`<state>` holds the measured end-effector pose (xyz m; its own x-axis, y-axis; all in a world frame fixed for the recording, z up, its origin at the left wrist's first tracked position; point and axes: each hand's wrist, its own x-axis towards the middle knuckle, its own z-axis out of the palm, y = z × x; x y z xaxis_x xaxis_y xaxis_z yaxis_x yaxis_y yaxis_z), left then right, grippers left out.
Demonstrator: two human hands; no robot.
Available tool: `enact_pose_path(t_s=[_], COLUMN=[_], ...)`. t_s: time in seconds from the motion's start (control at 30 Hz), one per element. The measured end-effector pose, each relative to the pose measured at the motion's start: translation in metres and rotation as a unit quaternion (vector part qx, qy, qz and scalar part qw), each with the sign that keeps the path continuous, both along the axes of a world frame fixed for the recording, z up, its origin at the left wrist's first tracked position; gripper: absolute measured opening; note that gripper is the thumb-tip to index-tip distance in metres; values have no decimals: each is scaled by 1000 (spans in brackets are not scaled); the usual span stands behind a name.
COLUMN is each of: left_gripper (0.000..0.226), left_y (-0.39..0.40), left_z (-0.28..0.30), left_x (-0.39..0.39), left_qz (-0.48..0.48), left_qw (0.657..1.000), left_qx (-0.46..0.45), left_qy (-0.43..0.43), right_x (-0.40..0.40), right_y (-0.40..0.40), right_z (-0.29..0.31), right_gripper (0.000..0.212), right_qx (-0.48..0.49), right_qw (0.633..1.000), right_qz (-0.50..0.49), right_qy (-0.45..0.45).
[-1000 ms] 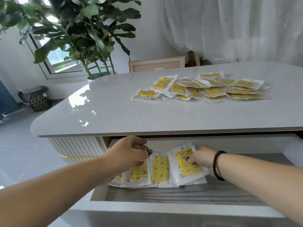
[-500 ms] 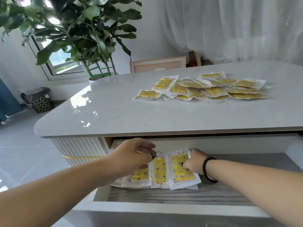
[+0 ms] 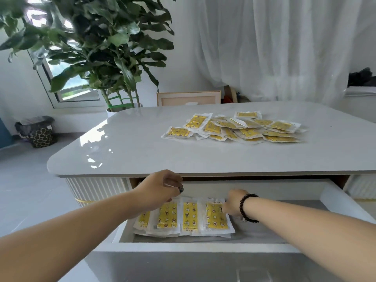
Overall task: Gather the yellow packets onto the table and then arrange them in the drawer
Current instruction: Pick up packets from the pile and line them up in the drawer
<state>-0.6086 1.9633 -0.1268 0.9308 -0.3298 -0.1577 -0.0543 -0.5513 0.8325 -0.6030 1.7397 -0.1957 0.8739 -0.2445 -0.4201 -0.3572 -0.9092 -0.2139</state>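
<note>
Below the counter (image 3: 142,155), the open drawer (image 3: 203,246) holds a row of yellow packets (image 3: 190,217); the left hand (image 3: 162,189) steadies its far edge, fingers curled, the right hand (image 3: 234,202) pinches the rightmost packet (image 3: 215,218) to align it. Loose packets (image 3: 240,128) await transfer.

A loose heap of yellow plastic packets (image 3: 240,127) lies on the right half of the glossy white table top (image 3: 132,147). Under the top, the open white drawer (image 3: 203,246) holds 4 yellow packets (image 3: 190,216) side by side in its left part. The left hand (image 3: 160,187) is above the left packets; the right hand (image 3: 234,202) touches the rightmost one. A big green plant (image 3: 97,43) stands behind the table's left corner.
</note>
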Motion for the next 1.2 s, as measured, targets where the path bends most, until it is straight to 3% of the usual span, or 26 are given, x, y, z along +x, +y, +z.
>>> enact_pose_path(t_s=[0.13,0.37,0.53,0.63,0.77,0.9,1.03,1.2], left_gripper=[30,43,43,47,58,62,61,43], left_y=[4,-6,-24,-38,-61,-92,-119,-132], left_z=[8,12,8,2,-13,-21,-20,-19], left_x=[-2,12,35,61,99,138,173,201], left_qz=[-1,-13,38,50,31,45,60,76], left_qw=[1000,985,942,929,941,946,922,900], left_qx=[2,88,209,239,233,169,186,222], left_qy=[-29,-150,-260,-278,-243,-273,-334,-367], right_x=[-7,4,21,31,47,72,103,131], right_y=[5,2,-19,-36,-55,-62,-63,-61], right_z=[35,83,91,80,61,51,50,47], right_gripper=[15,20,21,22,23,25,30,18], right_qx=[30,166,117,78,3,-100,-113,-93], right_qw=[1000,970,949,945,942,922,908,901], right_qz=[-1,-72,-94,-97,-80,-38,-21,-11], right_qy=[-6,-162,-276,-303,-327,-373,-402,-423])
